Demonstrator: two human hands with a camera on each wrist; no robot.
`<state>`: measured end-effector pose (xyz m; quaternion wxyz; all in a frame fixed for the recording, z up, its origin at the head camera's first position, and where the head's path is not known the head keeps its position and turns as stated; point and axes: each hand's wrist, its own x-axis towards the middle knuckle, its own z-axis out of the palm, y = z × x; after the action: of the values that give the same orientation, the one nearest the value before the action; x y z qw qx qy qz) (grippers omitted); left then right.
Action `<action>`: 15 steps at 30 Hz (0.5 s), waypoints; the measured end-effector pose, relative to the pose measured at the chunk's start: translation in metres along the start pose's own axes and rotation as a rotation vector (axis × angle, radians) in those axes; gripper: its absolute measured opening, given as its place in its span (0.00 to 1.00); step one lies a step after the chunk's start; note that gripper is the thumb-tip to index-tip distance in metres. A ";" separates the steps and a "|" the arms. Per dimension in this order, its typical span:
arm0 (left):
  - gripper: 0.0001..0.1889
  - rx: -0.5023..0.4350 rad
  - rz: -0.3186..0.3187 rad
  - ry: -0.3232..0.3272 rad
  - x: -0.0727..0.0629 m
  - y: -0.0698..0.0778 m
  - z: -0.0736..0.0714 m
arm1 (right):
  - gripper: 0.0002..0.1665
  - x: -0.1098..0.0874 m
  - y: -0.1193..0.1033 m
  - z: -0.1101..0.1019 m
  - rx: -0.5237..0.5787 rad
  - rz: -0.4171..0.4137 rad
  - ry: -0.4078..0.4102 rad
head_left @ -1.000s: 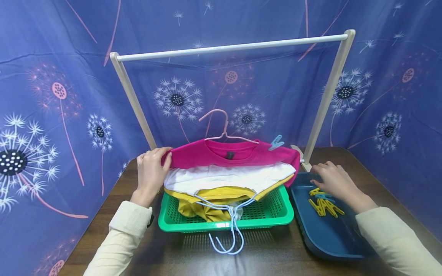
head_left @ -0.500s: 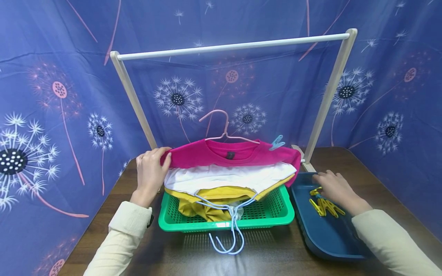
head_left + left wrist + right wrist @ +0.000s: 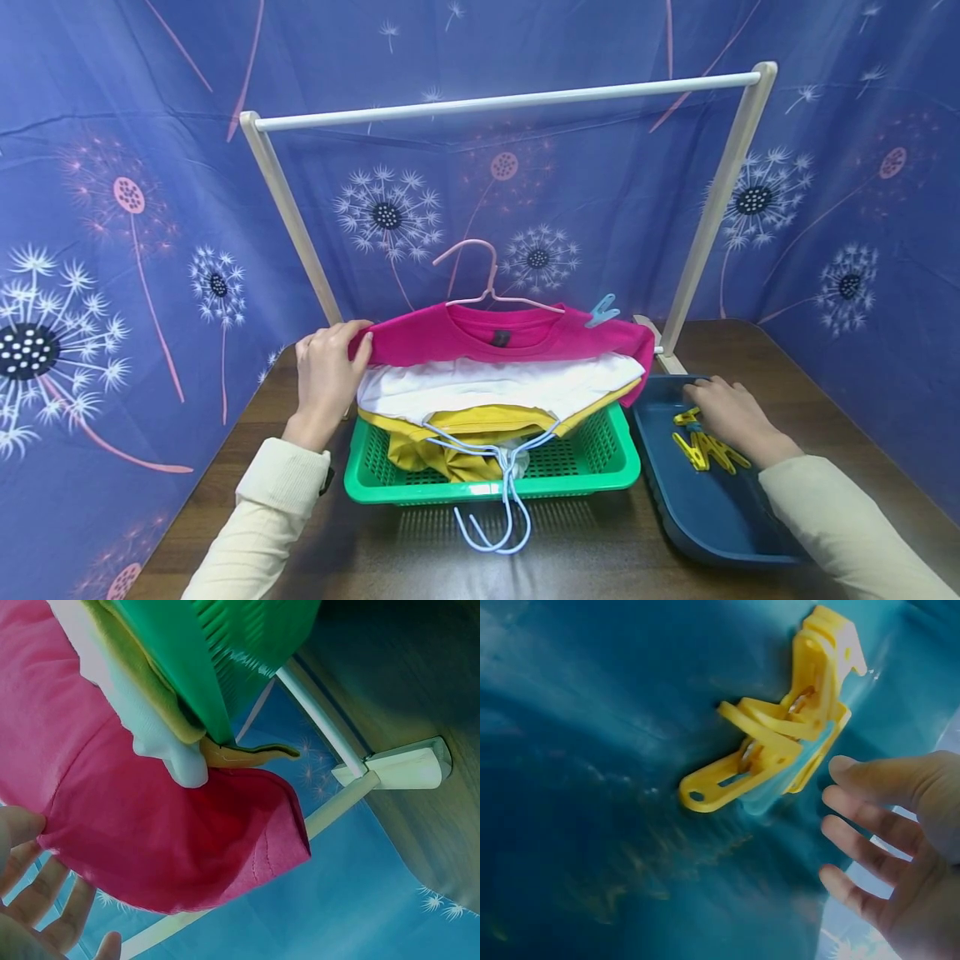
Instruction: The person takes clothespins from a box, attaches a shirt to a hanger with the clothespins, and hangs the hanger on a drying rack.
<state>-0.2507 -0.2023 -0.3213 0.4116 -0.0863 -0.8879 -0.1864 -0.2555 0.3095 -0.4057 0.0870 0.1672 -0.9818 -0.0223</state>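
Note:
A pink shirt (image 3: 420,337) on a pink hanger (image 3: 487,292) lies over the green basket (image 3: 487,493), on top of white and yellow garments. My left hand (image 3: 328,375) pinches the shirt's left shoulder between thumb and fingers; the sleeve (image 3: 247,825) hangs beyond in the left wrist view. A light blue clothespin (image 3: 602,311) is on the right shoulder. Over the blue tray (image 3: 697,517), my right hand (image 3: 738,417) holds nothing. Its fingers are loosely bent, thumb tip close beside yellow clothespins (image 3: 810,682) and a light blue clothespin (image 3: 761,799) partly hidden among them.
Behind the basket stands a drying rack with a white rod (image 3: 510,102) and wooden posts (image 3: 712,217). Light blue hangers (image 3: 504,500) hook over the basket's front edge onto the brown table (image 3: 405,558). A patterned blue curtain (image 3: 465,50) surrounds it.
My right hand has shifted slightly right and down over the tray, beside the clothespins, covering more of the light blue one. The left hand and the shirt stay put.

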 end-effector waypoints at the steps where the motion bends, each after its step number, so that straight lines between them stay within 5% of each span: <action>1: 0.08 0.000 0.000 0.000 0.000 0.000 0.000 | 0.15 0.000 0.001 0.001 0.001 0.004 -0.003; 15: 0.08 0.001 -0.001 -0.004 0.000 0.000 -0.001 | 0.13 0.000 0.005 0.014 -0.056 0.006 0.003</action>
<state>-0.2498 -0.2023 -0.3208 0.4099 -0.0859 -0.8888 -0.1863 -0.2598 0.3144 -0.4191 0.0935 0.1617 -0.9812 -0.0495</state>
